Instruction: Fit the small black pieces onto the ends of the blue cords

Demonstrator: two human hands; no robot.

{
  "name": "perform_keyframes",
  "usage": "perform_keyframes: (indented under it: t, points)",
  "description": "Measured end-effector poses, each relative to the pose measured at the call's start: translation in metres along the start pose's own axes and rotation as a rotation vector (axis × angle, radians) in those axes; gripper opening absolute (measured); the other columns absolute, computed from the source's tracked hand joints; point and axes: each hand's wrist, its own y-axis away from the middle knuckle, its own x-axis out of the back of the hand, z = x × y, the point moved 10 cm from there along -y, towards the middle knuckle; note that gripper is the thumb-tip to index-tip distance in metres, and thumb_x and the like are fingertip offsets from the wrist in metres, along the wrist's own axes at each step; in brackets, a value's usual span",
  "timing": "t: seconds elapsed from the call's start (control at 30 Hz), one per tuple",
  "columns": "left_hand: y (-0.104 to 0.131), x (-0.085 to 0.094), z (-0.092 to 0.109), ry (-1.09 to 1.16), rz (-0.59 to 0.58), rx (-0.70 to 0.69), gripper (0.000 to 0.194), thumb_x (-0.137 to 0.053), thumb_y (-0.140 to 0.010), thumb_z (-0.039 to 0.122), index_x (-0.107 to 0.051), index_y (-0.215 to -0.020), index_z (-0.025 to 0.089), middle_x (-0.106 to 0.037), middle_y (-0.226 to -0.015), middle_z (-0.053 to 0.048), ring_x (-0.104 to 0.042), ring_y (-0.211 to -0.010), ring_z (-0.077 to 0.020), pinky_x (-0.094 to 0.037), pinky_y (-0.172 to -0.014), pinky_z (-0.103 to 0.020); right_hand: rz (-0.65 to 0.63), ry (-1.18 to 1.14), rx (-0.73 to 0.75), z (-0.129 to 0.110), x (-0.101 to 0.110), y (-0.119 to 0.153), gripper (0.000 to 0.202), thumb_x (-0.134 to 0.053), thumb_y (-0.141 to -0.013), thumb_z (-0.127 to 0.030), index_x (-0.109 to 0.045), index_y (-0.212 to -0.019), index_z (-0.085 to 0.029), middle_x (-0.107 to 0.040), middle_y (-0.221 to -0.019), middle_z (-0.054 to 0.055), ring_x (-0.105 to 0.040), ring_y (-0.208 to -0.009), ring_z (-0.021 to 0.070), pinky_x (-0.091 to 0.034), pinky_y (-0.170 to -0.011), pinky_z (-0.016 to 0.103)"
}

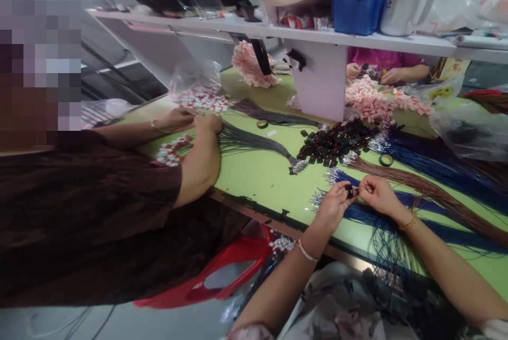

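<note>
My left hand (334,206) is closed on a small black connector housing (350,191), pinched at the fingertips. My right hand (378,196) is pinched around a thin wire, whose silvery tip (356,190) meets the housing; how far in it sits I cannot tell. Blue wires (357,214) with metal terminals lie under and beside both hands, and some loose ends hang over the table edge below my right wrist. Just beyond my hands are a bundle of brown wires (413,180) and a heap of black connector housings (333,143).
On my left a co-worker's hands (208,122) handle dark grey wires (254,141). Across the table another person's hands (392,75) work behind a pile of pale pink connectors (369,99). A shelf (254,28) spans above, bearing a blue bin (359,9). Tape rolls (386,160) lie on the green tabletop (250,181).
</note>
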Motion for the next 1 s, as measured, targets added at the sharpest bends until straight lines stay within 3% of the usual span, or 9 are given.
perform_keyframes:
  t: [0.27,0.67,0.8,1.0]
  points:
    - [0.001,0.004,-0.002,-0.007,-0.008,0.023,0.023,-0.063,-0.073,0.012,-0.057,-0.095,0.015,-0.065,-0.092,-0.007,-0.061,-0.083,-0.014,-0.045,-0.085,-0.031,0.003,0.131,0.02,-0.001,-0.002,0.001,0.012,-0.055,-0.072,-0.024,-0.055,-0.062,-0.017,-0.05,-0.053,-0.003,-0.039,-0.049,0.008,-0.028,-0.05,0.02]
    - [0.005,0.004,-0.002,-0.128,0.031,0.0,0.028,-0.07,-0.068,0.021,-0.058,-0.093,0.016,-0.06,-0.086,-0.003,-0.057,-0.079,-0.0117,-0.046,-0.077,-0.027,0.009,0.249,0.079,-0.013,-0.004,0.005,0.01,-0.054,-0.074,-0.022,-0.055,-0.065,-0.018,-0.055,-0.06,-0.001,-0.043,-0.053,0.01,-0.028,-0.053,0.022]
    - [0.008,0.004,0.0,-0.245,0.067,-0.04,0.032,-0.072,-0.066,0.026,-0.059,-0.094,0.016,-0.061,-0.087,-0.004,-0.056,-0.075,-0.0109,-0.045,-0.07,-0.024,-0.026,0.267,0.125,-0.017,-0.008,0.005,0.01,-0.052,-0.075,-0.019,-0.054,-0.065,-0.018,-0.055,-0.063,0.0,-0.045,-0.056,0.0107,-0.029,-0.055,0.022]
    - [0.009,0.005,-0.001,-0.222,0.095,-0.023,0.034,-0.073,-0.064,0.027,-0.059,-0.093,0.016,-0.061,-0.085,-0.003,-0.055,-0.068,-0.0083,-0.044,-0.068,-0.023,-0.131,0.195,0.117,-0.012,-0.017,0.005,0.01,-0.05,-0.077,-0.018,-0.055,-0.069,-0.018,-0.055,-0.062,-0.001,-0.045,-0.055,0.0105,-0.03,-0.055,0.021]
